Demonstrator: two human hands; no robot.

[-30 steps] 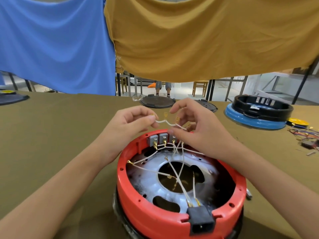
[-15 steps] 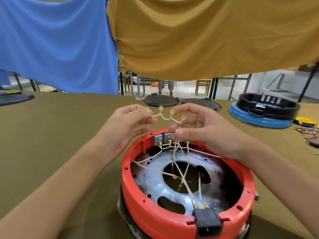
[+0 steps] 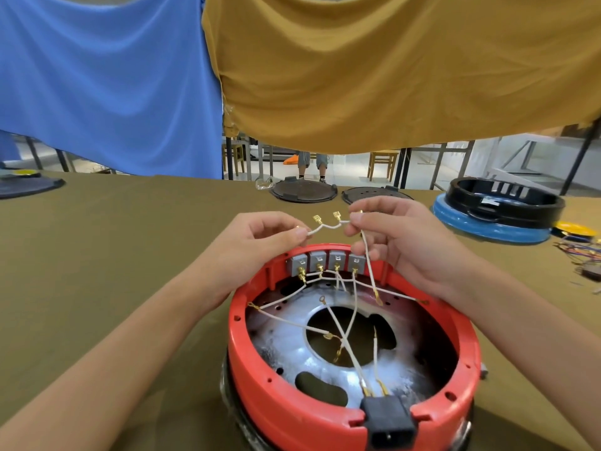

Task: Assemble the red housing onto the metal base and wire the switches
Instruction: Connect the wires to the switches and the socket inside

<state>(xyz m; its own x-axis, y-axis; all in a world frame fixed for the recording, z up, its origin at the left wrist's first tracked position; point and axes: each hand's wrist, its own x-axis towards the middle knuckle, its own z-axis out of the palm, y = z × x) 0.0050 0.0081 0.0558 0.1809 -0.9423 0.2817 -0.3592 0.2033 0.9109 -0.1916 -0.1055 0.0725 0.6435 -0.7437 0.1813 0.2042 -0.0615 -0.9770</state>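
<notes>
White braided jumper wire with brass spade terminals (image 3: 326,225): light, limp, held above grey switches (image 3: 325,262) in red plastic housing (image 3: 325,415). Left hand (image 3: 260,242) and right hand (image 3: 390,236) pinch its ends; best gripped beside terminals.

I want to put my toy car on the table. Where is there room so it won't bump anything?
The big bare stretch of table left of the red housing, past the left hand, is free. The right side is crowded: the blue and black housing and loose coloured wires. The two dark lids fill the far middle.
</notes>
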